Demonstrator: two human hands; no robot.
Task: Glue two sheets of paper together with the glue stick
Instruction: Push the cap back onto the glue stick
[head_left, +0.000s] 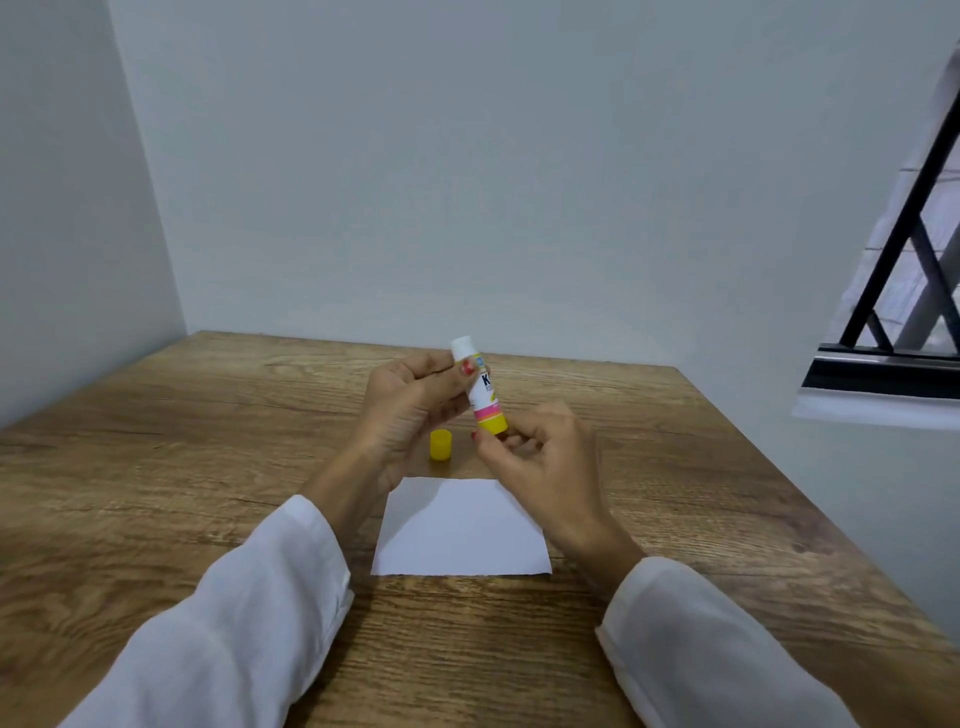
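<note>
Glue stick (480, 387): uncapped, held tilted above the table between both hands.
Left hand (410, 400): fingers wrapped around the upper barrel.
Right hand (540, 447): fingertips pinching the yellow base.
Cap (440, 445): upright, between the hands.
Paper (460, 530): flat, between the wrists.
Table (156, 467): wood-grain, in a wall corner.

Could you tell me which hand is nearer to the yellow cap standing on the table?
Left. The left hand hangs just above the yellow cap; the right hand sits further off to its right.
</note>
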